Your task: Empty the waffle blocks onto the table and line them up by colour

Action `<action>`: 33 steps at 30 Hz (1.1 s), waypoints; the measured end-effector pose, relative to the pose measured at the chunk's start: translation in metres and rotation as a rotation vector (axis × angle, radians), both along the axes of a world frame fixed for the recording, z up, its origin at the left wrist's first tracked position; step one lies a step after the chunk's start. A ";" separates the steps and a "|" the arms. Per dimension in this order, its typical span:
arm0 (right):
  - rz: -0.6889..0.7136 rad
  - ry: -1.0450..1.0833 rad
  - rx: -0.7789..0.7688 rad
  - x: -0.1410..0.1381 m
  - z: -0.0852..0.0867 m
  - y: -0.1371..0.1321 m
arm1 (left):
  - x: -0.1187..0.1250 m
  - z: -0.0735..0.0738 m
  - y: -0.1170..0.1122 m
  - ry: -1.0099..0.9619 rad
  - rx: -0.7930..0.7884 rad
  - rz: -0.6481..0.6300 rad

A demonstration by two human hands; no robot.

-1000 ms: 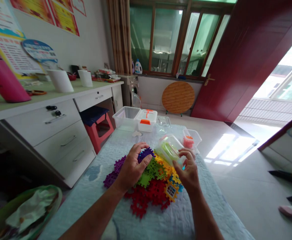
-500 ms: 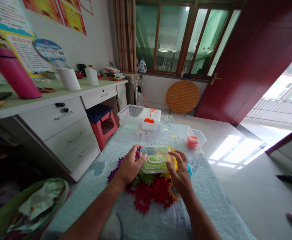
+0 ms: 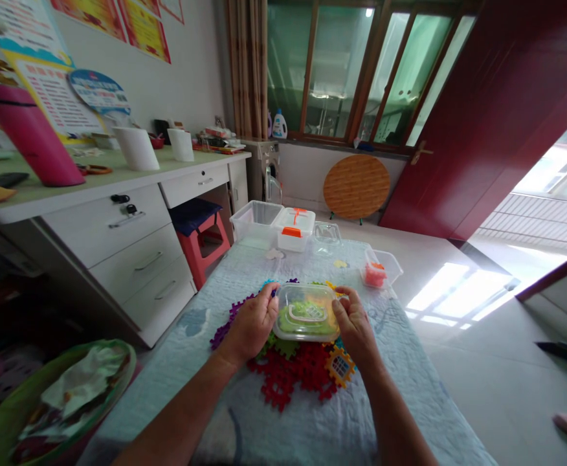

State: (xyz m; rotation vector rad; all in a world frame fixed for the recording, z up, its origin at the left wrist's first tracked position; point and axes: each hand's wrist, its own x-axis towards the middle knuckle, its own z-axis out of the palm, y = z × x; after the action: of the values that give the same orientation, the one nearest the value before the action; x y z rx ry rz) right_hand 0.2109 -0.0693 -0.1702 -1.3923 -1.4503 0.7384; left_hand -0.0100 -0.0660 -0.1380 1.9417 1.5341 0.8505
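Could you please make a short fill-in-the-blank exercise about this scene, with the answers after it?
1. The left hand and the right hand hold a clear box with ____ pieces inside.
2. Under it lies a pile whose nearest pieces are ____.
3. The far box has an ____ latch.
Answers: green; red; orange.

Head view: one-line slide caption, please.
Left hand and right hand grip a lidded clear box of green pieces over coloured interlocking tiles.

Quilt-covered table (image 3: 312, 427) carries coloured plastic tiles (image 3: 293, 378) and clear boxes (image 3: 255, 220).
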 end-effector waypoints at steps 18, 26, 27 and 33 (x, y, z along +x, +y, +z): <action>-0.010 -0.064 0.011 0.011 -0.015 0.004 | -0.002 -0.012 0.003 -0.115 0.003 -0.062; -0.162 -0.325 0.488 0.008 -0.006 -0.008 | -0.022 -0.015 0.015 -0.077 0.105 -0.100; -0.080 -0.353 0.509 0.005 -0.003 -0.012 | -0.026 -0.015 0.015 -0.068 0.073 -0.159; 0.155 -0.353 0.447 -0.008 0.002 -0.015 | -0.042 -0.017 0.019 0.021 -0.082 -0.375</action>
State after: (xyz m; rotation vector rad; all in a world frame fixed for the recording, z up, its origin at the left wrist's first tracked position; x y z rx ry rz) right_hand 0.2030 -0.0845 -0.1686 -1.1027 -1.8782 0.2358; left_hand -0.0520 -0.0473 -0.1554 2.0901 1.1411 0.5972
